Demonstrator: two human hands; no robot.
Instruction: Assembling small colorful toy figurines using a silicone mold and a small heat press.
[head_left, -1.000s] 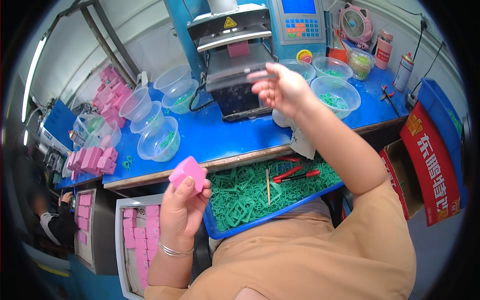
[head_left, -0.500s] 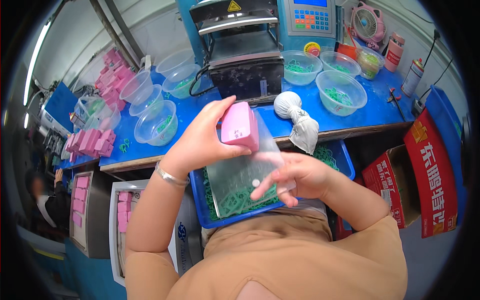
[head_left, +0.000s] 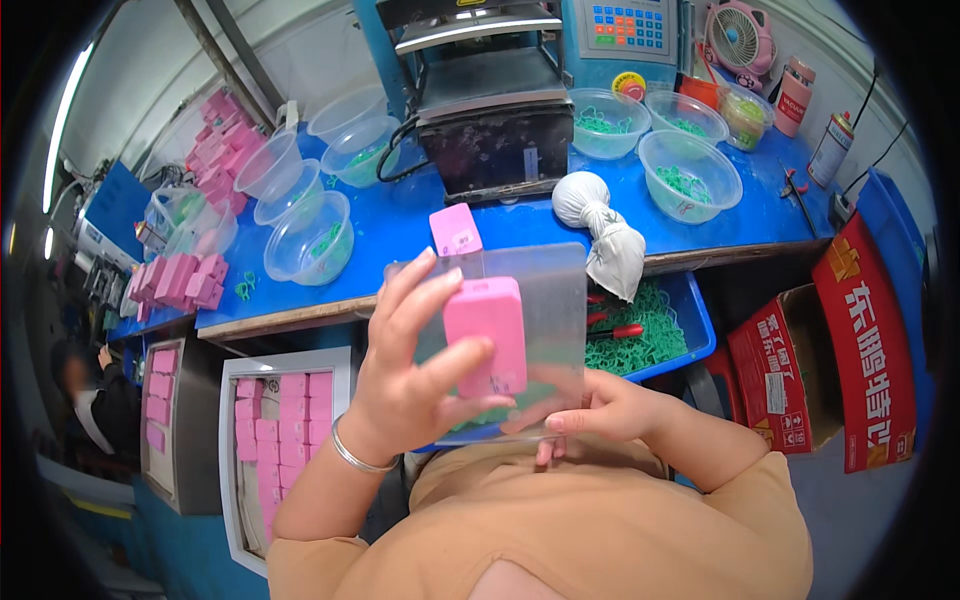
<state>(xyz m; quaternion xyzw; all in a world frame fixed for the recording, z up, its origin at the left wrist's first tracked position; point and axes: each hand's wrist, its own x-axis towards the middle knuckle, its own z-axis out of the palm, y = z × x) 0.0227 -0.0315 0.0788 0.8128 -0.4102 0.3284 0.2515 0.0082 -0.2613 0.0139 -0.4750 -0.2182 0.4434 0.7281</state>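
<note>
Pink block (head_left: 498,310) touches the spread fingers (head_left: 423,302) of the left hand (head_left: 402,392).

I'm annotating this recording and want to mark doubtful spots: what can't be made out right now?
In the head view:
Pink block by the left hand: far face turned away, so contact with the clear sheet is uncertain.
Right hand: fingers blurred behind the sheet, grip unclear.
Blue tray: left part behind left hand and sheet.
Red-handled tool: left end veiled by the sheet.
Press: top cut off by upper edge.
</note>
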